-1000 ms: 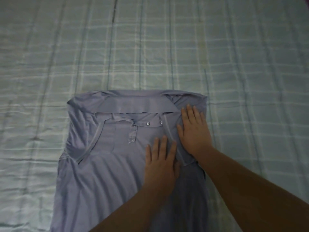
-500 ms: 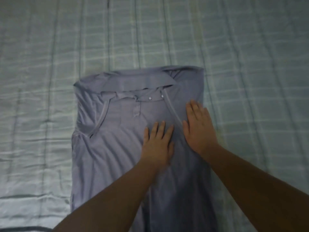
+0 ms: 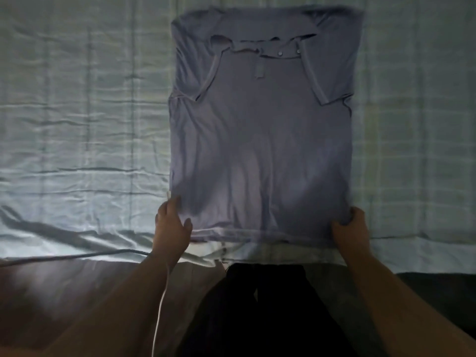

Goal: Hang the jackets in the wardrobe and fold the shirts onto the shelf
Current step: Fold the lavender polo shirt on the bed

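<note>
Where the pale checked sheet of the bed [image 3: 77, 124] fills the upper two thirds of the frame, a grey-blue polo shirt [image 3: 260, 150] is laid flat on it, right of centre. The collar is turned toward the top edge and the hem toward the bottom. Both sleeves are folded inward over the chest, so that one long upright rectangle is formed.

Below the bed's edge, a brown glossy floor [image 3: 64, 292] is seen at the lower left. A mass of dark cloth [image 3: 257, 318] is seen at the bottom centre; its kind cannot be told.

The lower left corner of the shirt is gripped by the left hand [image 3: 172, 225], with the thumb laid on top of the cloth. The lower right corner is gripped by the right hand [image 3: 351, 228], whose fingers are curled over the edge. The hem is drawn taut between the hands.

A thin white cable [image 3: 161, 305] is seen along the left forearm, running down to the bottom edge.

Two small pale buttons [image 3: 280, 54] are seen on the placket beneath the collar. A small tab [image 3: 258, 70] hangs just below them, and any writing on it is too blurred to be read.
</note>
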The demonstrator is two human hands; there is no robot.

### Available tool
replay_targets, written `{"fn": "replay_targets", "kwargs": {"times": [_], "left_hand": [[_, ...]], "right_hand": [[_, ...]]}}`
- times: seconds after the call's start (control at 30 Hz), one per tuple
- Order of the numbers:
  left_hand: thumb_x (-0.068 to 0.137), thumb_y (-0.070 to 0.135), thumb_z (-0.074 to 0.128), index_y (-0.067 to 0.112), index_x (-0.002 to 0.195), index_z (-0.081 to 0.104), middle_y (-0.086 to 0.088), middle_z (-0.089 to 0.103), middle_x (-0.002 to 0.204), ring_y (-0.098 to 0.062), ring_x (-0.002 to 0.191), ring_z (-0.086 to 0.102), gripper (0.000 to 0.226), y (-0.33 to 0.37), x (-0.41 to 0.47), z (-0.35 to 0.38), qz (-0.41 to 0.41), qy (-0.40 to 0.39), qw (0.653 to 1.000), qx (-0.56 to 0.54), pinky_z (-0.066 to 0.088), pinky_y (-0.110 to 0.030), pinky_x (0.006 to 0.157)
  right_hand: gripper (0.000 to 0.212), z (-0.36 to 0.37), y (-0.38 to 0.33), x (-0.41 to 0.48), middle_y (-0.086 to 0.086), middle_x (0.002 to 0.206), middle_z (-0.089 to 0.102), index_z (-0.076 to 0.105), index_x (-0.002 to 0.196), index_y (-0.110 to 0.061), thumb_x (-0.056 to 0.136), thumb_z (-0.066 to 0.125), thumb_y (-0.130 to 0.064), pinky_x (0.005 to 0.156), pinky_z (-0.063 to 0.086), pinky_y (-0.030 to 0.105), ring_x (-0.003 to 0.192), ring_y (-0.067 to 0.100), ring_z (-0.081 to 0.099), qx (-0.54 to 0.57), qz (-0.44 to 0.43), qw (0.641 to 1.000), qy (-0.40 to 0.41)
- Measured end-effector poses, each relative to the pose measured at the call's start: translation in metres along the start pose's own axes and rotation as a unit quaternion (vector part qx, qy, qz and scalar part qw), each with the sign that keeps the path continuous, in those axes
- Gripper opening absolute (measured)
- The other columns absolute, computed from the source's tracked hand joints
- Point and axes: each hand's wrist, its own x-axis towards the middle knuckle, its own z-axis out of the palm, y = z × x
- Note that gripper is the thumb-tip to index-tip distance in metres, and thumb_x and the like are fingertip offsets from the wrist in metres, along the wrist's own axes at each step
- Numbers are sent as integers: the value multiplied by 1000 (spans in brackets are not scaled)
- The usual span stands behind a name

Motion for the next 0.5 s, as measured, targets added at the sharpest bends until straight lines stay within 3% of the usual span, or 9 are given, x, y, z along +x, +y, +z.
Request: {"fn": "replay_targets", "kwargs": {"times": [0.17,0.3,0.33,0.43,0.5], "left_hand": [[79,21,72,11,125,50,-13,61,107,-33,97,60,52,-23,10,-12,-146,-14,984,-103,48,-41,84],[84,22,70,6,85,64,-11,64,73,-31,72,62,17,-31,10,-21,-158,-115,974,-113,43,-31,62],[87,20,66,5,81,64,-14,64,73,-32,71,60,16,-33,8,-21,-145,-125,975,-114,44,-34,63],[93,16,58,0,96,60,-23,66,93,-32,78,66,16,-40,-3,-27,-139,-104,968,-182,54,-45,73],[98,14,55,1,103,53,-23,64,97,-27,74,69,14,-39,-16,-36,-178,-115,929,-305,58,-40,66]], "right_hand": [[30,-15,2,2,20,91,62,59,100,-3,75,66,-18,72,46,40,89,39,62,-98,25,994,-41],[19,-29,10,2,24,98,66,64,97,-7,79,71,-10,83,53,53,92,41,63,-72,35,995,-53],[19,-32,13,2,24,99,66,64,97,-7,80,71,-10,85,54,55,92,40,63,-62,31,996,-55],[13,-41,12,-14,26,98,62,63,99,-3,88,65,-9,79,53,48,84,35,60,-7,49,997,-58],[11,-47,13,-26,25,99,57,60,101,-3,92,59,-10,71,52,43,80,32,56,25,70,996,-57]]}}
